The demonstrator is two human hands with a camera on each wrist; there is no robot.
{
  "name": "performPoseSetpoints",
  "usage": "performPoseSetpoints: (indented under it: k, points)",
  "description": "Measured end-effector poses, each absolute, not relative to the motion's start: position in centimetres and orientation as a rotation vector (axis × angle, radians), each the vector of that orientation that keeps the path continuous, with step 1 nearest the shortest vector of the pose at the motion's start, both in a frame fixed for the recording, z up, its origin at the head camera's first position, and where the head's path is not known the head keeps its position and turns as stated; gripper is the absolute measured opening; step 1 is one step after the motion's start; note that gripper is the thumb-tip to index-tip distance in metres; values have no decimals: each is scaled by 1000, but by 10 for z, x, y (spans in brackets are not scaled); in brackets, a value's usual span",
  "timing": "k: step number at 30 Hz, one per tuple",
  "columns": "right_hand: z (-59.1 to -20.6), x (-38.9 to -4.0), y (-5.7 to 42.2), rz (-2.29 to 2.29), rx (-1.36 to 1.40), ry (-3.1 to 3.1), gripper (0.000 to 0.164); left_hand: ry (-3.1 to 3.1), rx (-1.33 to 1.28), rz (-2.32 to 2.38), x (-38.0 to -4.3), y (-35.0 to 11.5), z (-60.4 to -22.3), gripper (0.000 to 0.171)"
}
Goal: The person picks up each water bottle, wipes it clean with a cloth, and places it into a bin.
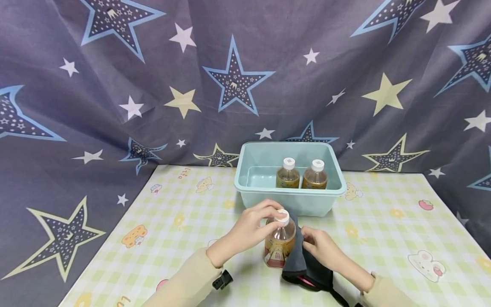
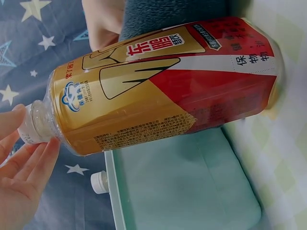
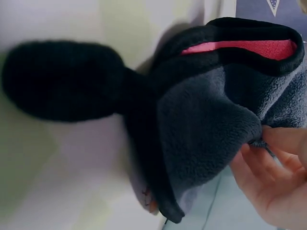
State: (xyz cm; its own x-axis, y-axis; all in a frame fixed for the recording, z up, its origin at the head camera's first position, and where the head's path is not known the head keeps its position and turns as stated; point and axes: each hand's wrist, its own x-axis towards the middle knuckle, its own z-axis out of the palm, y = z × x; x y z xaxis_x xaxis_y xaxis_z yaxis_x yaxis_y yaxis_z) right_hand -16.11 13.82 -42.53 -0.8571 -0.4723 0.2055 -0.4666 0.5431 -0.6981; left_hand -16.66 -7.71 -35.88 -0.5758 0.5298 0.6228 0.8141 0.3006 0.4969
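A bottle with a white cap and a red and gold label stands upright on the table in the head view. My left hand holds it by the cap, thumb on one side and fingers on the other, as the left wrist view shows. Right beside the bottle is a grey fleece piece with black trim, a pink lining and a black loop; its exact kind is unclear. My right hand pinches a fold of this fleece between thumb and fingers. Its grey edge overlaps the bottle's right side in the head view.
Behind the hands stands a light blue plastic bin. Two capped bottles, a left one and a right one, stand upright in its right half. A checked cloth covers the table, and a star-patterned curtain hangs behind.
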Motion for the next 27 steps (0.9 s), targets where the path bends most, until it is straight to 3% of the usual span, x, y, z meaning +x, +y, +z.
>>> performPoseSetpoints:
  k: [27]
  points:
    - [-432, -155, 147, -1351, -739, 2706, 16, -2250, -1178, -1277, -169, -76, -360, 15]
